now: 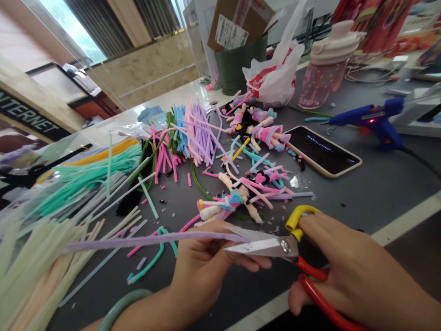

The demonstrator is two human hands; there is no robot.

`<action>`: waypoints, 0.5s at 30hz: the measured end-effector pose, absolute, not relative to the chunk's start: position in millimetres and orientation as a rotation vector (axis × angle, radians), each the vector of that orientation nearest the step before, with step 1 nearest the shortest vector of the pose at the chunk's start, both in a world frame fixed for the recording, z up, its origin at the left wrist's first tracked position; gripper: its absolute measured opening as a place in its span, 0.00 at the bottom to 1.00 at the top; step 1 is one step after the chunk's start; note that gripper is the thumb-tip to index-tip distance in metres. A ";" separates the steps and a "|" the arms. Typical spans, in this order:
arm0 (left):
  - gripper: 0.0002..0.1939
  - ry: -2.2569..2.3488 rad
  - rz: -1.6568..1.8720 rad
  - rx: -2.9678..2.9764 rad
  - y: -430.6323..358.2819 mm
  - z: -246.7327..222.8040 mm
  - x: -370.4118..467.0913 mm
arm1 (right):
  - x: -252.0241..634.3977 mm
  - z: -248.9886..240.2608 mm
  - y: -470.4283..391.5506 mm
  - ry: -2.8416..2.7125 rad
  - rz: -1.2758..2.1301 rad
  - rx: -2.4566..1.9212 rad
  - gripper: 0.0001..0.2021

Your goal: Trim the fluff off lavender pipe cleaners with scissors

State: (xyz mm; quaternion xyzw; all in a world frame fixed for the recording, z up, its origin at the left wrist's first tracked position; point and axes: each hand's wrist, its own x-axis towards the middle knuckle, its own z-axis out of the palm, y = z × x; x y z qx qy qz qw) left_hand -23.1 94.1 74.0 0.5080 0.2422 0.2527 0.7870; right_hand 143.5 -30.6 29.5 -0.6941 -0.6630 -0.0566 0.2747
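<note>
Between thumb and fingers, my left hand (206,262) pinches a long lilac pipe cleaner (138,240), which stretches out to the left over the table. Its right end lies between the parted blades of a pair of scissors (265,246). My right hand (358,271) grips these scissors by their handles, one yellow and one red. Just beyond my left hand lies a small doll made of pipe cleaners (237,197), partly behind my fingers. A bent teal pipe cleaner (156,259) rests on the table left of my hand.
Bundles of teal (93,177) and cream pipe cleaners (34,271) cover the left side. Cut lilac pieces (203,133) stand in a bunch further back. A phone (322,149), a blue glue gun (370,119) and a pink bottle (324,69) are at the right.
</note>
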 end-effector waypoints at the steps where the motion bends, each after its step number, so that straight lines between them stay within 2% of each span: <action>1: 0.06 0.521 0.542 1.089 94.1 73.8 -23.0 | 144.0 29.4 -30.6 -1.796 -0.183 -1.865 0.18; 15: 0.02 0.465 0.524 1.054 94.8 71.5 -23.3 | 148.7 34.8 -30.0 -1.865 -0.265 -1.807 0.26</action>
